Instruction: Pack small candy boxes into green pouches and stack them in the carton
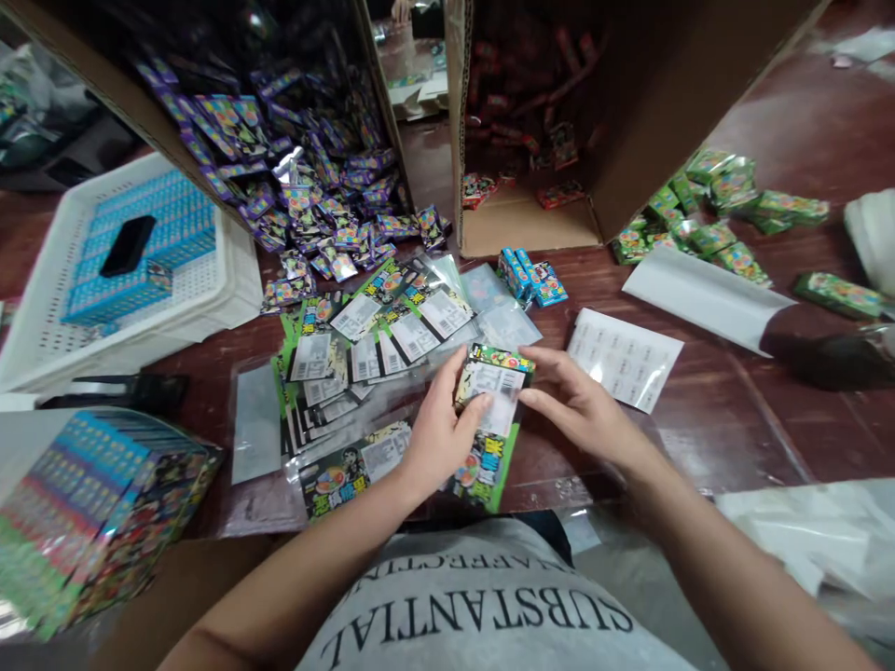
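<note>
My left hand point(447, 424) is closed on a green-and-black printed candy bag point(489, 396), its thumb lying across the white label on the front. At the bag's right edge is my right hand point(577, 401); its thumb and fingers are apart, the tips beside or just touching the edge. Another printed bag point(482, 471) shows below the held one. To the left, a fanned pile of similar labelled bags point(367, 354) spreads over the table. Small blue candy boxes point(524, 275) lie beyond my hands, near a sheet of round stickers point(622, 359) on the right.
A carton of purple packets point(336, 186) lies tipped at back left, some spilling out. Another carton point(531, 224) holds red packets. Green packets point(720, 205) lie at right. A white basket point(234, 270) holds blue boxes and a phone point(128, 246). Stacked printed packs point(98, 513) sit front left.
</note>
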`<move>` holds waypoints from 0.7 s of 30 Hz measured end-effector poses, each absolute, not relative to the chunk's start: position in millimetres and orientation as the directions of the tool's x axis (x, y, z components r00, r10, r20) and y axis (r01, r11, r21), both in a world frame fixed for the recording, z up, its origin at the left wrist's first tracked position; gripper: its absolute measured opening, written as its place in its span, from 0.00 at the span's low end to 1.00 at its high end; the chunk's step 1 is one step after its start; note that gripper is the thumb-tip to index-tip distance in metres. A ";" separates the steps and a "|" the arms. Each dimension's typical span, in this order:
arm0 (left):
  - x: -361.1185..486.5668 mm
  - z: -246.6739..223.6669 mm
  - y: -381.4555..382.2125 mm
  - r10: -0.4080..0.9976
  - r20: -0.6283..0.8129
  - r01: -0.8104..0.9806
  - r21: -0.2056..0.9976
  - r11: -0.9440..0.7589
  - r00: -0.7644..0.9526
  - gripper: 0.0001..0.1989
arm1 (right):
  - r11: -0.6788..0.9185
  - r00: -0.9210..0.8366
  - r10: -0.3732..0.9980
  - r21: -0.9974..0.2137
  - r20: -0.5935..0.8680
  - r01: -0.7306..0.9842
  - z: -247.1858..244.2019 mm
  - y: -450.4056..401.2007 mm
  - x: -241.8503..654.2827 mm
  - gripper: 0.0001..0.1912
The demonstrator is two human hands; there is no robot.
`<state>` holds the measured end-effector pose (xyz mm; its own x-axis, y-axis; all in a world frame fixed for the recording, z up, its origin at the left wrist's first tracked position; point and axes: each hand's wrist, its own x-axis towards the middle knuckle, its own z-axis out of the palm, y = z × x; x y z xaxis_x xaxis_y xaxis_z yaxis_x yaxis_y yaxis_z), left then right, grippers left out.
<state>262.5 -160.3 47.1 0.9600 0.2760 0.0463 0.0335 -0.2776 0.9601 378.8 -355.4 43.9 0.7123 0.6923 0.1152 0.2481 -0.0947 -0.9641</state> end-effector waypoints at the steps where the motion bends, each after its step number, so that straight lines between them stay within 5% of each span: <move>1: 262.0 43.7 -164.5 0.284 0.019 0.035 0.982 -0.184 0.959 0.33 | -0.066 0.744 0.661 -0.981 0.093 0.181 38.5 -352.1 373.0 0.24; 7: 252.4 35.7 -161.9 0.243 -0.116 0.098 0.991 0.086 0.963 0.27 | -0.091 0.750 0.661 -0.995 -0.036 0.032 26.1 -344.5 354.8 0.13; 15: 253.4 33.3 -130.9 0.049 -0.238 0.236 0.971 0.047 0.970 0.19 | -0.178 0.799 0.595 -0.984 -0.091 0.020 18.3 -337.9 329.5 0.12; 21: 258.2 31.0 -123.4 0.167 -0.198 0.208 0.977 -0.040 0.966 0.09 | 0.039 0.954 0.280 -0.992 -0.103 -0.119 10.8 -322.3 313.4 0.18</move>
